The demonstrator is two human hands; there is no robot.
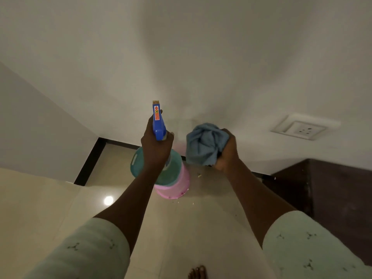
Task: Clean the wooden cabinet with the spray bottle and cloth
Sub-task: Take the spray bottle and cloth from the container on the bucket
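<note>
My left hand grips a spray bottle with a blue trigger head, its nozzle pointing away from me toward the white wall. Most of the bottle's body is hidden behind the hand. Beside it, my right hand clutches a bunched blue cloth held up at about the same height. A dark wooden cabinet stands low at the right edge, below and to the right of the cloth hand. Neither hand touches it.
Stacked teal and pink plastic buckets sit on the beige tiled floor under my left hand, near the black skirting. A wall socket is on the white wall at right. My bare foot shows at the bottom.
</note>
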